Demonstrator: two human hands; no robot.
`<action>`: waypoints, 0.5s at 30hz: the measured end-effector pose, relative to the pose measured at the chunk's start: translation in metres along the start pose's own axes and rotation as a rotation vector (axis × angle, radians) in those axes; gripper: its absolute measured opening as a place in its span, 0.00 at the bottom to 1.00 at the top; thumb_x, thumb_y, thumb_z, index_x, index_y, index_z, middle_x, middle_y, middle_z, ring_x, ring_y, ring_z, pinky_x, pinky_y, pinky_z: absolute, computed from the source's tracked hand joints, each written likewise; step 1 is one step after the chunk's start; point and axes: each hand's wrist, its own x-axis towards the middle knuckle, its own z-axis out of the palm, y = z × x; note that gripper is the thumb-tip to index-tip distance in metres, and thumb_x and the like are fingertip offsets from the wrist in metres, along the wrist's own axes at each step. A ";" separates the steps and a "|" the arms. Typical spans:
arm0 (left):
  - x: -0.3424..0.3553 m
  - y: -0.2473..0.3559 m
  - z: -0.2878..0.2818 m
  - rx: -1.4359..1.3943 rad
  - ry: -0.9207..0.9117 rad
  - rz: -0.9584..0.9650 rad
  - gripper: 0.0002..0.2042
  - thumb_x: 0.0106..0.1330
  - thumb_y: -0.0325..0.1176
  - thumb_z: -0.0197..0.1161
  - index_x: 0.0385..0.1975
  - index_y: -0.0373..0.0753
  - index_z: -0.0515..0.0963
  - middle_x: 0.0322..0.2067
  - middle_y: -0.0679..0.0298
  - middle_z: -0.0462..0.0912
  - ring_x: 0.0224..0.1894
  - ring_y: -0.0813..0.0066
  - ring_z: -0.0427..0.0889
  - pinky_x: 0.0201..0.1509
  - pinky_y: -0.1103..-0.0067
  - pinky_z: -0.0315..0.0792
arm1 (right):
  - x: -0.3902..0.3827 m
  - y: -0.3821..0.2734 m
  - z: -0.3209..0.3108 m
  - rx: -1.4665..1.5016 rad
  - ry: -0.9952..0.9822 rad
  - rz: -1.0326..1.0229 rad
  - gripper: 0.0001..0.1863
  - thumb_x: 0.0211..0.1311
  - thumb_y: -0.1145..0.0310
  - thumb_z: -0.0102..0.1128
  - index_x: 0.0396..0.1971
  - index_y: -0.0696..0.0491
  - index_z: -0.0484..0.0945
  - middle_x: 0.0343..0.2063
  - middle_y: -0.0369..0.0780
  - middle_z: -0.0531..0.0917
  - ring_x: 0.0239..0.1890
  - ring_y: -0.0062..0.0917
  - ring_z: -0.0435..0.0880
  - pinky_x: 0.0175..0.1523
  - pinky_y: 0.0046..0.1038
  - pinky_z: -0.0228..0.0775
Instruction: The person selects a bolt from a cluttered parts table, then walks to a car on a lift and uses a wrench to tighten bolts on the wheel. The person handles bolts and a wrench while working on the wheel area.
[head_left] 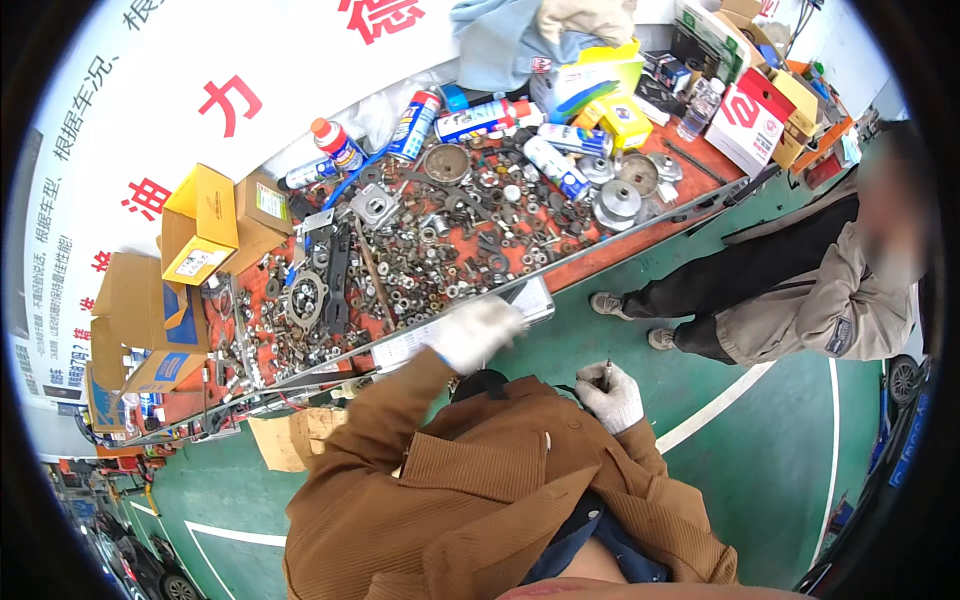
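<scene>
My left hand (478, 332), in a white work glove, is over the near edge of the workbench (590, 268). Motion smears its fingers, so I cannot make out whether it holds anything. My right hand (612, 400), also in a white glove, is closed in front of my brown jacket, off the bench. A thin dark metal piece, perhaps a bolt (608, 368), sticks up from its fingers. Loose nuts, bolts and washers (440, 270) cover the red bench top beyond my left hand. Among them lie a long black bar (338, 275) and a round metal flange (306, 298).
Spray cans (412, 125) and round metal parts (616, 205) stand or lie along the back. Yellow boxes (200, 222) and an open carton (150, 325) occupy the left end. A red and white box (748, 118) is at the right end. Another person (840, 260) stands to the right.
</scene>
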 end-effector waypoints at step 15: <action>-0.084 -0.229 -0.288 0.580 0.362 -0.288 0.17 0.69 0.44 0.70 0.43 0.35 0.83 0.52 0.55 0.81 0.50 0.49 0.85 0.53 0.61 0.79 | 0.060 -0.030 0.151 0.095 0.090 0.416 0.13 0.67 0.71 0.70 0.46 0.62 0.83 0.28 0.37 0.85 0.24 0.18 0.81 0.30 0.22 0.74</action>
